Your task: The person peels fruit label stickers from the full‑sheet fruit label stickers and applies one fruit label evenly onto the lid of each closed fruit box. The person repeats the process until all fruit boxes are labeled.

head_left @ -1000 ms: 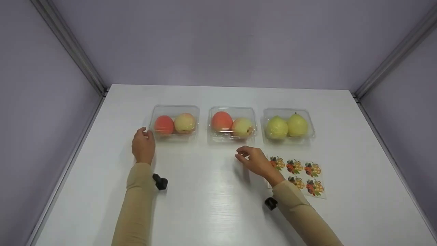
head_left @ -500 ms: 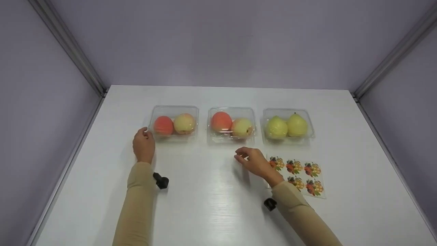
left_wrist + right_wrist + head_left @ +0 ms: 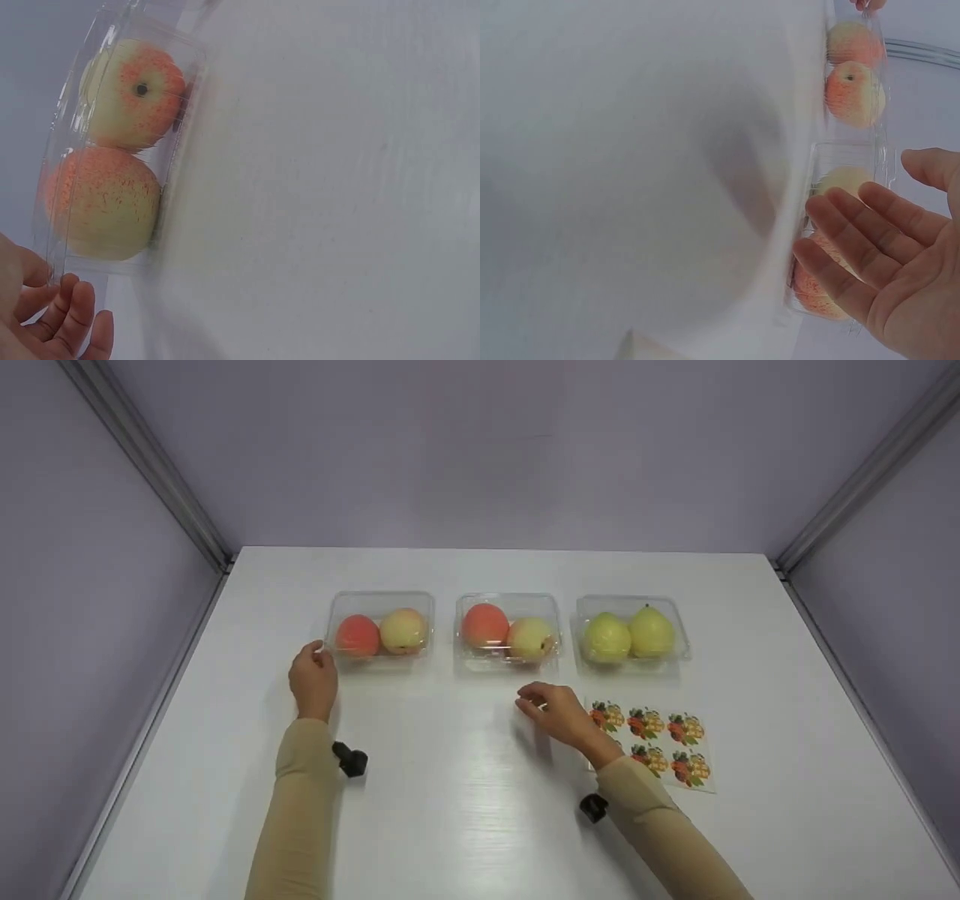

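Note:
My left hand (image 3: pixel 313 682) is at the near left corner of a clear plastic clamshell box (image 3: pixel 381 601). In the left wrist view its thumb and fingers (image 3: pixel 81 311) pinch the box's rim. Two round red-and-yellow fruits (image 3: pixel 112 202) lie inside. My right hand (image 3: pixel 559 712) hovers over the white table with its fingers loosely bent and nothing held. It is in front of a second clamshell box (image 3: pixel 525 604) with two similar fruits; the right wrist view shows its palm (image 3: pixel 915 300) and spread fingers overlapping that box.
A third clear box (image 3: pixel 675 619) with two green pears (image 3: pixel 651 631) stands to the right, in line with the others. A sheet of fruit stickers (image 3: pixel 697 727) lies partly under the right forearm. Lilac walls (image 3: pixel 480 457) enclose the white table (image 3: pixel 465 810).

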Demonstrator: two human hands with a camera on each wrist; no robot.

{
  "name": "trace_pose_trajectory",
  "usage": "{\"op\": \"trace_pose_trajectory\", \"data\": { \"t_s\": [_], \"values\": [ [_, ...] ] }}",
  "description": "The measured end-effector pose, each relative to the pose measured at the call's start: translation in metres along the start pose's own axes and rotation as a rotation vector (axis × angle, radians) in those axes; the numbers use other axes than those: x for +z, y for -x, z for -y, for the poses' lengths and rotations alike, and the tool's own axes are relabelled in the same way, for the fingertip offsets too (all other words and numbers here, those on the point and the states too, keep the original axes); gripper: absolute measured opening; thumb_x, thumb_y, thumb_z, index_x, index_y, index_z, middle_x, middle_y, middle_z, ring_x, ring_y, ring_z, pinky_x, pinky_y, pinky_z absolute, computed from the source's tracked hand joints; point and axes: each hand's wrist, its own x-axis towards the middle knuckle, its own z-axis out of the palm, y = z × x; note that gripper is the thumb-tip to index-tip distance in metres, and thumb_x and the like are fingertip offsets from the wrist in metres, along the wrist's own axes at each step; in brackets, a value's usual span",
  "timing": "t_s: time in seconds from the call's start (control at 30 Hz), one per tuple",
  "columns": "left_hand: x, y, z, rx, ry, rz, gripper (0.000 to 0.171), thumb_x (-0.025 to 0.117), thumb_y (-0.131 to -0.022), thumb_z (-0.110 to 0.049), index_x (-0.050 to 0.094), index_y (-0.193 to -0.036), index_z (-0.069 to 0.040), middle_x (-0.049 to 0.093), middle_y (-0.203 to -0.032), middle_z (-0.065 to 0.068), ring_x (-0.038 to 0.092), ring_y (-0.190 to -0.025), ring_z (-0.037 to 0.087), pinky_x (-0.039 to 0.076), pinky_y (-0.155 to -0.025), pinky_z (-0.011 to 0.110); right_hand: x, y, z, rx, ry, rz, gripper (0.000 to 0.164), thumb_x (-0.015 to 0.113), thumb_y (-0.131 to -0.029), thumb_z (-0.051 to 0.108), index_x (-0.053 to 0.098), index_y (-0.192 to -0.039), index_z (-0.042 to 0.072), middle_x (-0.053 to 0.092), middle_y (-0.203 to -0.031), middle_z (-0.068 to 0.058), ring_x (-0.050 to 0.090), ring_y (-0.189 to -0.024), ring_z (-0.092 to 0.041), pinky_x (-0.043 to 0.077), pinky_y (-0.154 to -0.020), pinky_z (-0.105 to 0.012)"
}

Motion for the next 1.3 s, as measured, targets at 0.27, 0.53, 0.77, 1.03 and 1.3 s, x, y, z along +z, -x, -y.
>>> {"op": "trace_pose_trajectory", "data": {
  "t_s": [0.27, 0.53, 0.77, 1.03, 1.3],
  "values": [
    [-0.001, 0.003, 0.004, -0.020, 0.015, -0.003, 0.036, 0.040, -0.098, -0.009, 0.056, -0.126, 0.007, 0.063, -0.105, 0.028, 0.057, -0.092, 0.031, 0.046, -0.080, 0.039, 0.002, -0.001, -0.003, 0.028, -0.031, 0.000, 0.027, 0.058, -0.096, 0.017, 0.066, -0.112, -0.004, 0.072, -0.104, -0.019, 0.069, -0.095, -0.032, 0.056, -0.085, -0.043],
    [-0.003, 0.008, 0.004, -0.023, 0.011, 0.029, 0.036, 0.040, -0.099, -0.010, 0.056, -0.127, 0.006, 0.063, -0.106, 0.027, 0.056, -0.089, 0.027, 0.045, -0.076, 0.032, 0.005, 0.000, -0.003, 0.022, -0.040, -0.010, 0.026, 0.058, -0.095, 0.016, 0.066, -0.111, -0.004, 0.072, -0.103, -0.019, 0.069, -0.094, -0.032, 0.056, -0.085, -0.043],
    [-0.007, 0.012, 0.005, -0.037, 0.024, 0.020, 0.034, 0.043, -0.097, -0.009, 0.059, -0.123, 0.006, 0.064, -0.096, 0.023, 0.052, -0.071, 0.012, 0.038, -0.061, 0.015, 0.007, 0.001, 0.000, 0.008, -0.050, -0.009, 0.026, 0.058, -0.095, 0.015, 0.066, -0.110, -0.005, 0.072, -0.103, -0.020, 0.069, -0.093, -0.032, 0.056, -0.085, -0.044],
    [-0.012, 0.018, 0.003, -0.075, 0.008, 0.034, 0.033, 0.045, -0.097, -0.011, 0.059, -0.122, 0.003, 0.065, -0.096, 0.022, 0.054, -0.073, 0.015, 0.038, -0.062, 0.018, 0.008, 0.002, -0.001, -0.019, -0.031, -0.009, 0.026, 0.058, -0.095, 0.015, 0.065, -0.110, -0.005, 0.072, -0.103, -0.020, 0.069, -0.095, -0.032, 0.056, -0.085, -0.043],
    [-0.018, 0.025, 0.002, -0.084, -0.033, 0.068, 0.032, 0.044, -0.096, -0.011, 0.058, -0.121, 0.005, 0.064, -0.101, 0.026, 0.058, -0.084, 0.028, 0.039, -0.066, 0.023, 0.007, 0.003, 0.000, -0.013, -0.033, -0.005, 0.026, 0.058, -0.095, 0.015, 0.065, -0.111, -0.005, 0.072, -0.105, -0.020, 0.068, -0.097, -0.032, 0.056, -0.086, -0.044]
  ]
}}
